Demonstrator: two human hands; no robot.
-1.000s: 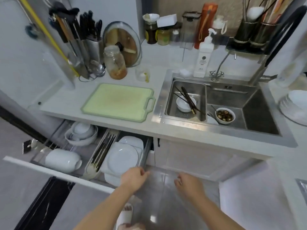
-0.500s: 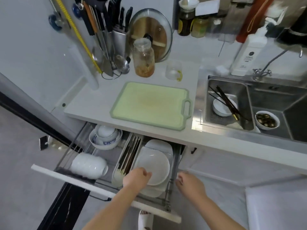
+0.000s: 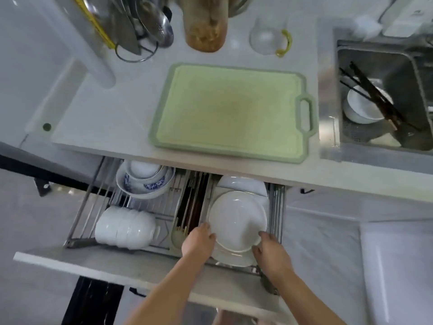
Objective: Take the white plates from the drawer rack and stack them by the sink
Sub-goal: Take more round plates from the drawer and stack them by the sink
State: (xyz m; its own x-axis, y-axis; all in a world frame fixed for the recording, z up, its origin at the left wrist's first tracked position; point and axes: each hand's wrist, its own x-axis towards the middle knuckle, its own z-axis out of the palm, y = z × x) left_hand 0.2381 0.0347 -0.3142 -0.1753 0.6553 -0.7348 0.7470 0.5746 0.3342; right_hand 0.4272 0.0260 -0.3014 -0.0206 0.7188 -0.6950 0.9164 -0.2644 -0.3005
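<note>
Two hands reach into the open drawer rack (image 3: 77, 221) below the counter, and I see both at the near edge of the stack of white plates (image 3: 237, 219) in its right compartment. My left hand (image 3: 199, 240) curls its fingers on the left rim of the top plate; my right hand (image 3: 271, 252) pinches the right rim, thumb on top. At least three plates show: the top one, one under it, and one tilted behind at the back; I cannot tell the full count. Just left of the plates, a narrow slot holds a bundle of chopsticks (image 3: 191, 202). Further left lie a row of white bowls (image 3: 126, 227) on their side, and behind them a blue-patterned bowl (image 3: 145, 181) with a smaller bowl nested inside. On the counter above sit one green cutting board (image 3: 232, 111), one jar (image 3: 205, 29), one clear cup (image 3: 268, 38). At the right, the sink (image 3: 375, 137) holds one white bowl (image 3: 363, 109) with dark chopsticks across it.
</note>
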